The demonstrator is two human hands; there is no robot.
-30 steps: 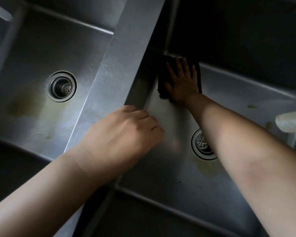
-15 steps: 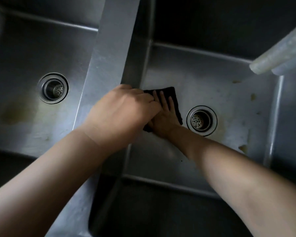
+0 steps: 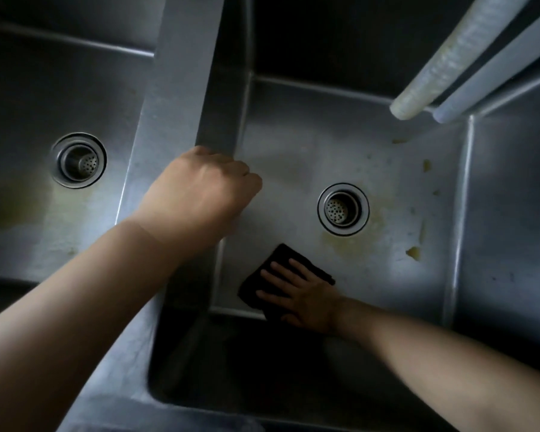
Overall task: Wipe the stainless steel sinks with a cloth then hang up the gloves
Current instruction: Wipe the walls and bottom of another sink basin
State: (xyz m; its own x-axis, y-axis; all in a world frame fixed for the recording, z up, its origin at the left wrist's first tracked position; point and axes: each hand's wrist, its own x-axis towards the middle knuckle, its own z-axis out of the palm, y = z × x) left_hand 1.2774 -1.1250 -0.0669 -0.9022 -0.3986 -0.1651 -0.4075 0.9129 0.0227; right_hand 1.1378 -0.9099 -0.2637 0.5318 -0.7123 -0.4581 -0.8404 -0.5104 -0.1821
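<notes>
Right hand [image 3: 306, 294] flat on the cloth [image 3: 262, 282], fingers straight and spread, pressing it to the floor of the right sink [image 3: 293, 157]. Cloth dark, folded, lying near the sink's front left corner, just short of the front wall, with the drain [image 3: 343, 209] a little beyond it. Left hand [image 3: 200, 194] resting on the divider [image 3: 181, 73] between the two sinks, fingers curled over its inner edge into the right basin; fingertips hidden, so cannot tell how firmly gripped. Left sink [image 3: 28, 104] on the far side of the divider, with its own drain [image 3: 78, 159] and a yellowish stain toward its front left. Yellow-brown stains around the right drain and in specks along the right side of that basin floor. Two pale tubes [image 3: 468, 54] slanting in from the upper right, ends hanging above the right sink's back corner. Gloves nowhere visible.
</notes>
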